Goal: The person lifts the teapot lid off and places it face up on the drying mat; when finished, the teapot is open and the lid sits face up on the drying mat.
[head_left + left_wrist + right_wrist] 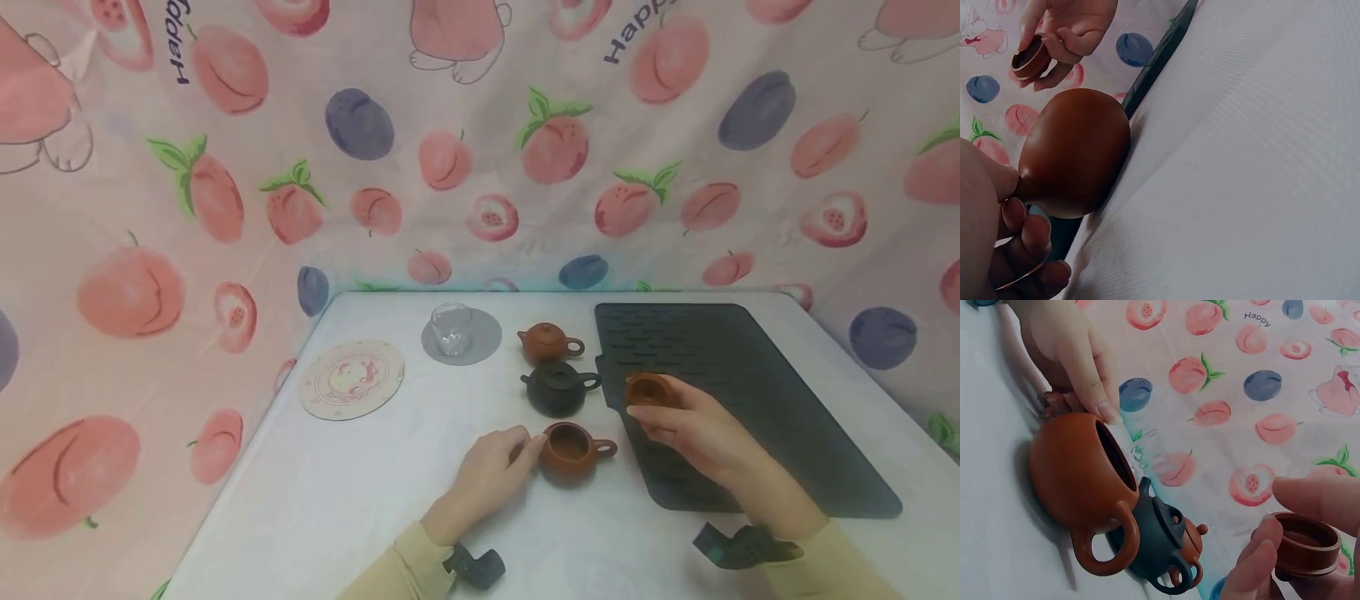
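Observation:
A brown clay teapot (567, 473) with no lid on stands on the white table, its round mouth facing up and its loop handle to the right. My left hand (487, 471) pinches its short spout (1023, 185) between thumb and finger. The teapot's brown lid (649, 390) is in my right hand (708, 437), over the near-left part of a dark mat. Thumb and fingers grip the lid by its edge, and its hollow underside faces up in the right wrist view.
Behind the teapot stand a black teapot (556, 392) and a smaller brown teapot (545, 342), both lidded. A clear glass (452, 329) sits on a grey round coaster (487, 337). A printed round mat (352, 379) lies at the left, a dark ridged mat (765, 417) at the right.

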The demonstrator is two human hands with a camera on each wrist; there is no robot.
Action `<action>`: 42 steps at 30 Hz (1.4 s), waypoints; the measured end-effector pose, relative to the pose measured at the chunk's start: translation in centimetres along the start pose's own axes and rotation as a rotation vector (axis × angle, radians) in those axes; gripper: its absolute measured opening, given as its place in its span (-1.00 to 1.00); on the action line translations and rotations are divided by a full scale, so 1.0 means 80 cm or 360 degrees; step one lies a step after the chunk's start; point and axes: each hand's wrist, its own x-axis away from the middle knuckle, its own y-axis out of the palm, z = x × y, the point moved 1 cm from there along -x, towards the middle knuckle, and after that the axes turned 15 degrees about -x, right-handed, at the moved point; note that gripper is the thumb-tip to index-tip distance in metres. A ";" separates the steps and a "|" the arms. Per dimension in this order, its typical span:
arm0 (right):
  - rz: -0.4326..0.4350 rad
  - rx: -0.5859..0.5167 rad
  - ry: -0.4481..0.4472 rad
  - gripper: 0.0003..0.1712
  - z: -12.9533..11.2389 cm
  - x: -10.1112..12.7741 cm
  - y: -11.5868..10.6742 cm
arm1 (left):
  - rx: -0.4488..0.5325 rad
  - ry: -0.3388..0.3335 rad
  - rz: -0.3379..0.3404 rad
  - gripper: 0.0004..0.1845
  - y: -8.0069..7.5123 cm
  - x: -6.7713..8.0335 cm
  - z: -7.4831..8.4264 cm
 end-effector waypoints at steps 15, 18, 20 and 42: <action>0.0124 0.0251 -0.0009 -0.13 0.005 0.001 -0.017 | 0.0039 0.0019 0.0016 -0.55 0.002 0.000 0.000; 0.0137 0.0261 -0.0009 -0.11 0.006 0.002 -0.020 | 0.0038 0.0015 0.0020 -0.56 0.001 0.001 0.001; 0.0146 0.0270 -0.0020 -0.12 0.007 0.003 -0.022 | 0.0031 0.0010 0.0021 -0.56 0.000 0.001 0.002; 0.0273 0.0418 -0.0195 -0.25 0.002 0.009 -0.054 | 0.0033 -0.0004 -0.0009 -0.56 0.002 0.000 -0.002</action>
